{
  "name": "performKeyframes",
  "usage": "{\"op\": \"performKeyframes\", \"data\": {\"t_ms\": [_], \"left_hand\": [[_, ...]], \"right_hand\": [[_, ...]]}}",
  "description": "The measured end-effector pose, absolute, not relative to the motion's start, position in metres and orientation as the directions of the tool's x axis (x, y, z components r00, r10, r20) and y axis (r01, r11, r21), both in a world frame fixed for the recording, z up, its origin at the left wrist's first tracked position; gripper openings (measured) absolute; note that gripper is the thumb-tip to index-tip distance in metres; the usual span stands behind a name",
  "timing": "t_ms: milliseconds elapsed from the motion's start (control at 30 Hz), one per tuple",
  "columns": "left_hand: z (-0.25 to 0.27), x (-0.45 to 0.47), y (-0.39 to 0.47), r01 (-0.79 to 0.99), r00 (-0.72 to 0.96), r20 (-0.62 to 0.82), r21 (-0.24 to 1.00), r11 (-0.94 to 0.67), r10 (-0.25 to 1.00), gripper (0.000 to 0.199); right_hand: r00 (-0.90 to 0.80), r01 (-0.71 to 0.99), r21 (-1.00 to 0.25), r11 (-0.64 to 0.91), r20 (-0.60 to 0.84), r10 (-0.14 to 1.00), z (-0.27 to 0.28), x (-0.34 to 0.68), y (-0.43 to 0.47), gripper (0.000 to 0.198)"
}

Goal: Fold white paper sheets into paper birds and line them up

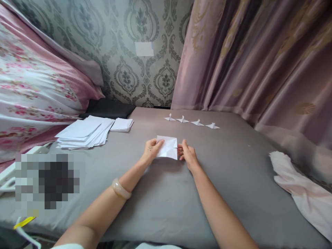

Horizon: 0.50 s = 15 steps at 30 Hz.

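Bench: the grey-covered bench [238, 180] fills the lower half, bearing the paper.
Curtain: the mauve curtain [233, 62] hangs in folds along the far right.
Wall: the patterned wall [116, 34] stands behind, grey with dark scrollwork.
Floral fabric: the floral fabric [33, 79] drapes down on the left, white and pink.
Large stack: the large paper stack [83, 133] lies at the left, its sheets unevenly layered.
Left hand: the left hand [151, 150] has its fingers closed on the folded sheet's left edge, thumb on top.
Right hand: the right hand [190, 155] is loosely open, thumb raised apart, fingers curled just beside the right edge; whether they touch it, I cannot tell.
Folded sheet: the folded sheet [168, 147], white and creased, is between the hands, near the bench's middle.
Small stack: the small paper stack [121, 125] sits just right of the large one.
Bangle: the pale bangle [121, 189] circles the left forearm.
Figures: four folded paper figures [213, 126] form a row beyond the right hand.
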<state>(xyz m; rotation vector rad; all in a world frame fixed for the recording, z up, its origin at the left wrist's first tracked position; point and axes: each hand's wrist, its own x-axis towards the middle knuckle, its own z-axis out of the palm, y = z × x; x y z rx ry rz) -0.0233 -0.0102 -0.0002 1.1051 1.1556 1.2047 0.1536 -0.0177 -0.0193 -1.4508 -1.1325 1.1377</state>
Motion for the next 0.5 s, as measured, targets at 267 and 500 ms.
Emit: {"op": "performKeyframes", "data": {"t_ms": [267, 500], "left_hand": [[-0.015, -0.028, -0.009, -0.136, 0.001, -0.055, 0.989, 0.054, 0.999, 0.042], [-0.013, -0.028, -0.01, -0.171, 0.028, -0.172, 0.97, 0.174, 0.985, 0.047]], "right_hand": [[0.025, -0.002, -0.983, -0.184, -0.184, 0.983, -0.013, 0.134, -0.032, 0.039], [0.004, 0.02, -0.99, -0.14, -0.14, 0.99, -0.018, 0.134, -0.032, 0.037]]}}
